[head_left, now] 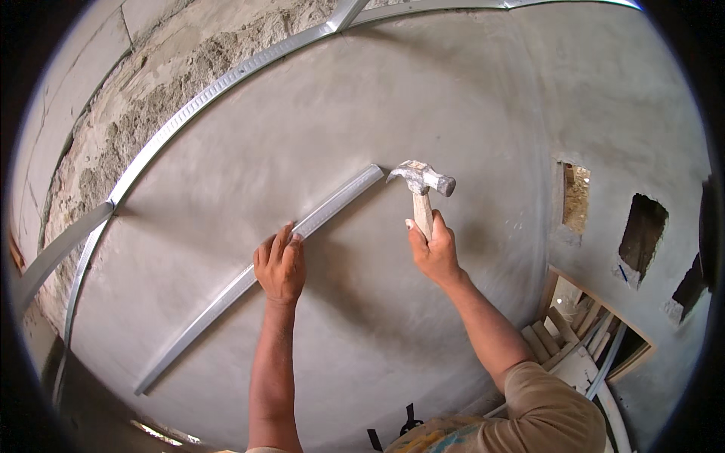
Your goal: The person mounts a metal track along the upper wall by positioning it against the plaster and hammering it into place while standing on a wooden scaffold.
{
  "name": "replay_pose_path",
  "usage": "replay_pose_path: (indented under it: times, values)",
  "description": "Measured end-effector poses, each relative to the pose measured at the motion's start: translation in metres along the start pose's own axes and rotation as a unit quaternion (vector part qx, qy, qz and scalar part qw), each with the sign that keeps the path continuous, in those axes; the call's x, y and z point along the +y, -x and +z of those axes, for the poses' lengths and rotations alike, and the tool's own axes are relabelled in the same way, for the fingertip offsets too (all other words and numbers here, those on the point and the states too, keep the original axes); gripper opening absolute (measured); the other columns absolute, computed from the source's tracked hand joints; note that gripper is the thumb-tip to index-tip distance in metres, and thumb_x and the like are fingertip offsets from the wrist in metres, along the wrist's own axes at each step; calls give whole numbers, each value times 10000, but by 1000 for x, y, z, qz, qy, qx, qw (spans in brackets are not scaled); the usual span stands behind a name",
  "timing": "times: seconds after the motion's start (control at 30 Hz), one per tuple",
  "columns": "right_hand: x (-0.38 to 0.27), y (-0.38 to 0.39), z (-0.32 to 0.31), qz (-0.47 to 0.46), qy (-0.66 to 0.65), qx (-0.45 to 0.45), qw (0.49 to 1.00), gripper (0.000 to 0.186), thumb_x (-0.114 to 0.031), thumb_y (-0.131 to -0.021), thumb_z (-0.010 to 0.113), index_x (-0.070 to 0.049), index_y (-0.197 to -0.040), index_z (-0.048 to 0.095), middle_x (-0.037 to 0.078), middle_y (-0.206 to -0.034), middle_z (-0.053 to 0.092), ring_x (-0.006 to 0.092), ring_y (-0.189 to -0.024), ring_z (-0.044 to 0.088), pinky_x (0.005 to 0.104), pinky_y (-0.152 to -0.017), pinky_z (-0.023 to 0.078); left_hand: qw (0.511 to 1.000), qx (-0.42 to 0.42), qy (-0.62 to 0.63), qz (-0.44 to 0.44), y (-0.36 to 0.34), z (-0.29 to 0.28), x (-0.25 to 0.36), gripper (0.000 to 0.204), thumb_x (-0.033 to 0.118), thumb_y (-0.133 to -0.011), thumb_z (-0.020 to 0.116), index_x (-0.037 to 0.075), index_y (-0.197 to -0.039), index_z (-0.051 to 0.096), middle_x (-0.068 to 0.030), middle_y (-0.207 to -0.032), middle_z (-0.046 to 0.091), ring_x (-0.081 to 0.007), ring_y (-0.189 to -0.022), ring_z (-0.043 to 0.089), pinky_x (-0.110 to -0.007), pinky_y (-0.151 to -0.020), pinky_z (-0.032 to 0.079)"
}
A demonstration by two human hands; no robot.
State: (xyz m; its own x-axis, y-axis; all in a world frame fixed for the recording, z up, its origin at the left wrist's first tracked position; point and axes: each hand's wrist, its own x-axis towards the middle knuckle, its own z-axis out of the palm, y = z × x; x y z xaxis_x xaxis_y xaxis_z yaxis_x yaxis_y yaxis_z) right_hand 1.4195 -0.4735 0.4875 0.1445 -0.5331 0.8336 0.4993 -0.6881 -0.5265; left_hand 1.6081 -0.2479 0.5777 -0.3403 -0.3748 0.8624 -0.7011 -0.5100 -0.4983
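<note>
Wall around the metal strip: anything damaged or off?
Yes. The plaster at upper left is broken away to rough, crumbly masonry, next to the smooth grey wall. At right, ragged holes are cut through it. The left hand presses the metal strip flat on the wall; the right hand holds a hammer.

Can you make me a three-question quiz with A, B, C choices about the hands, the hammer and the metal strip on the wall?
1. Where is the left hand?
A. pressed on the metal strip
B. on the hammer
C. hanging free

2. How many dark holes are cut in the wall on the right side?
A. none
B. one
C. at least two

3. What is the right hand doing?
A. lying flat
B. gripping the claw hammer by its wooden handle
C. holding a nail

Answers: 1 A, the fingers lie across the strip. 2 C, two openings show clearly. 3 B, the fist wraps the handle, head raised.
</note>
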Motion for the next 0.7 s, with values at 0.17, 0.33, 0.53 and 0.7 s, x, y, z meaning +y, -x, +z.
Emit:
replay_pose_path:
  times: [0.17,0.33,0.53,0.7]
  values:
    - [19,-3,-1,11,9,-1,1000,247,-158,-995,673,1,-953,489,128,-650,560,261,-527,577,391,-517,464,999,-3,26,-23,-3,0,7,299,74,-790,842,137,-978,619,-17,-1192,754,-247,-896,681,-378,-774,506]
    - [28,-7,14,-39,15,15,999,249,-163,-995,678,1,-958,495,140,-659,569,280,-537,595,402,-514,468,1000,2,14,-21,1,3,4,318,102,-775,862,141,-973,615,-19,-1197,754,-249,-880,683,-375,-770,504]
    - [29,-18,32,-58,57,16,997,233,-169,-1000,655,5,-978,502,181,-677,585,348,-583,625,442,-548,482,1000,-4,19,-21,0,1,5,354,89,-795,844,154,-1039,596,-20,-1189,756,-254,-860,677,-364,-756,494]
    - [42,-23,33,-14,17,11,1000,239,-178,-991,664,6,-979,512,196,-681,583,374,-581,605,447,-557,480,1000,9,2,-30,4,10,4,235,86,-822,790,160,-985,638,11,-1157,765,-221,-849,670,-336,-742,479]
